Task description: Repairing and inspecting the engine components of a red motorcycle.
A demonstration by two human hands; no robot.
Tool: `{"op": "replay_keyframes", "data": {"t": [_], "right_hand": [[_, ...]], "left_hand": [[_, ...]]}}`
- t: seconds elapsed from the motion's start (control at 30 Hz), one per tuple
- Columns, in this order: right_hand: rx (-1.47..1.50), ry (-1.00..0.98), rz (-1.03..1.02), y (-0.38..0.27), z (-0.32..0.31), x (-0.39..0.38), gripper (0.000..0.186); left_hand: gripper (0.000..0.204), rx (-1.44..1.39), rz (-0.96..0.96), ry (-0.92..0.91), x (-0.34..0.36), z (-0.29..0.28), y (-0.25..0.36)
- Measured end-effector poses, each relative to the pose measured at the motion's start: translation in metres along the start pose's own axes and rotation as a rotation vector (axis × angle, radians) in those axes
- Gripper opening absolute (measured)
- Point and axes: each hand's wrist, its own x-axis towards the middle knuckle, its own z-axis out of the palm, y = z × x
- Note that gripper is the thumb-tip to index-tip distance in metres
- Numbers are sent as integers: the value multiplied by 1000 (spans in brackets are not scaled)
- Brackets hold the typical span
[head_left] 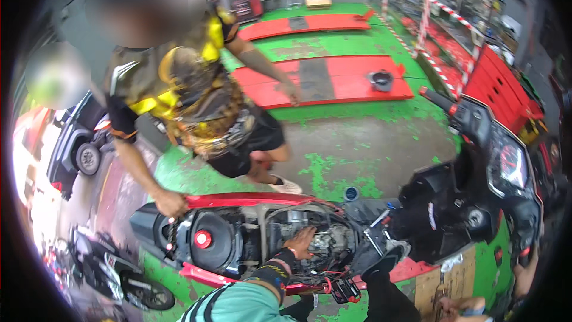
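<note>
Green workshop floor (375, 45) here, folks; red scooter's (250, 198) long axis running left-right. My left hand (301, 243), nearer grip, spread wide on exposed engine (328, 241), clutching nothing visible; engine extends rightward (right hand: can't tell).

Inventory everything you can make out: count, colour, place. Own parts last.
Scooter: 1, red-black, foreground, opened up
Engine: 1, grey, exposed in it
Co-worker: at least 1, black-yellow shirt, far side
Platforms: 2, red, background
Container: 1, dark, nearer platform
Barrier: red-white, upper right
Car: 1, dark, left
Motorcycle: 1, black-white, lower left
Cardboard: brown, lower right
Floor: green, worn
Small background clutter: uncountable
Lower-right hand: bare, owner unclear
Left hand: 1, teal sleeve, fingers on engine
</note>
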Motion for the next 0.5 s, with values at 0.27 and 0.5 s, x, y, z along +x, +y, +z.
{"op": "replay_keyframes", "data": {"t": [0.27,0.5], "right_hand": [[-619,162,59,-99,44,-55,82],[-545,232,232,-140,86,-103,82]], "left_hand": [[115,3,-24,18,0,-10,3],[119,49,-24,-27,1,-5,2]]}}
